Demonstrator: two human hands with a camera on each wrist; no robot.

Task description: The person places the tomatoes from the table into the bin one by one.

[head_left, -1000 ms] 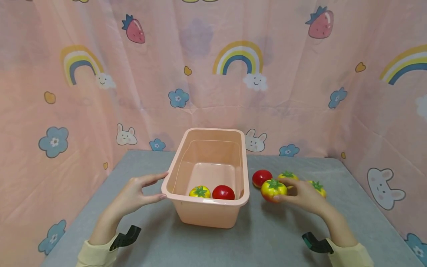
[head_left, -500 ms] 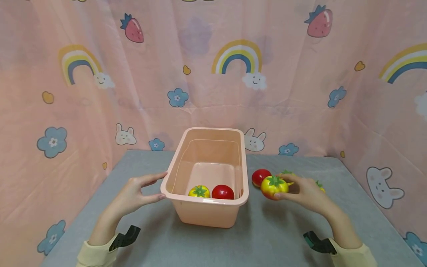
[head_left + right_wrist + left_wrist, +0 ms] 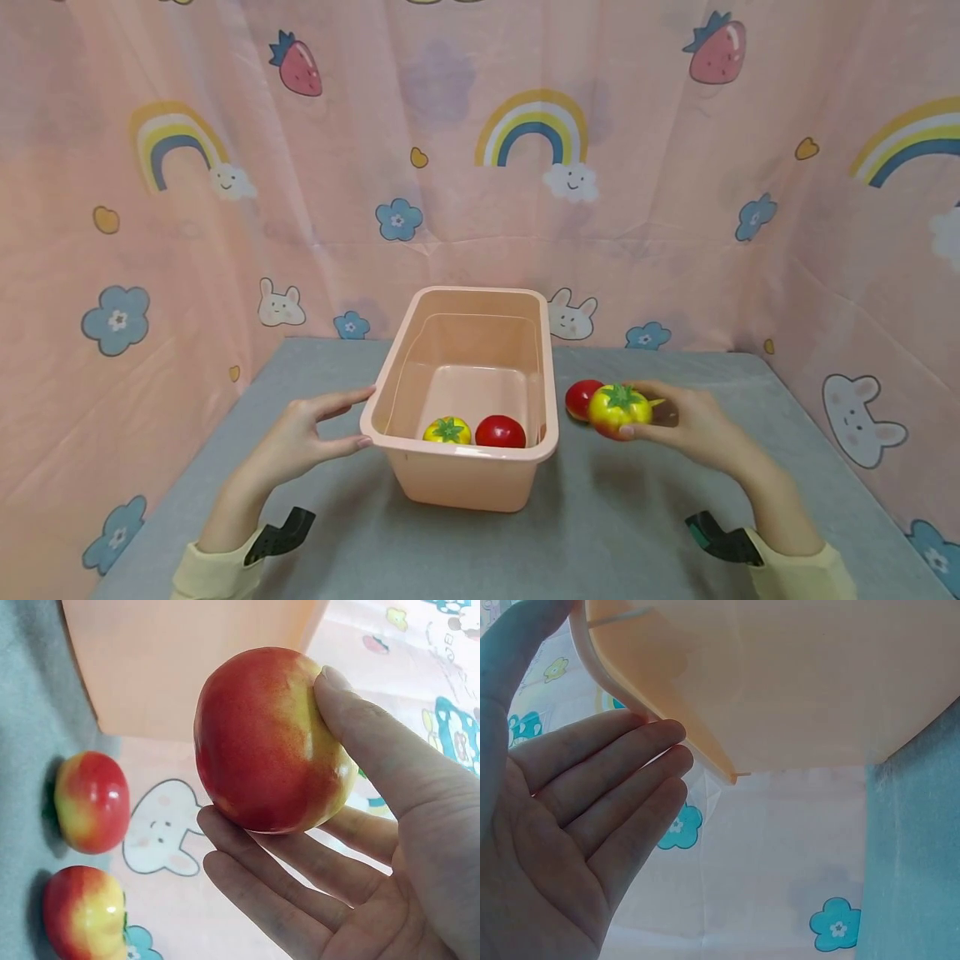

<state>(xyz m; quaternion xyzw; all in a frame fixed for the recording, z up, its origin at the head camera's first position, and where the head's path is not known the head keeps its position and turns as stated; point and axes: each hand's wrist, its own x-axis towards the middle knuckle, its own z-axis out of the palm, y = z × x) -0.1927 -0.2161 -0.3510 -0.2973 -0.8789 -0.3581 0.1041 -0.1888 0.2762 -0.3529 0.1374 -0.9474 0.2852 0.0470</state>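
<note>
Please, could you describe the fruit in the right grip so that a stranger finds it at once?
Start at the pink tub on the grey table, then look right, to the right grip. It holds a round fruit, yellow on top with green leaves, red lower down. Unlike the red fruit partly behind it in the head view, it is held above the table and shows leaves.

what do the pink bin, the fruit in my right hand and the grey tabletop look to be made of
Pink bin: probably moulded plastic, smooth with a soft sheen, judging by its rounded corners and glints.
Fruit in your right hand: glossy, perhaps plastic or coated foam, given its bright highlights.
Grey tabletop: matte, maybe cloth, lacking sharp reflections.
</note>
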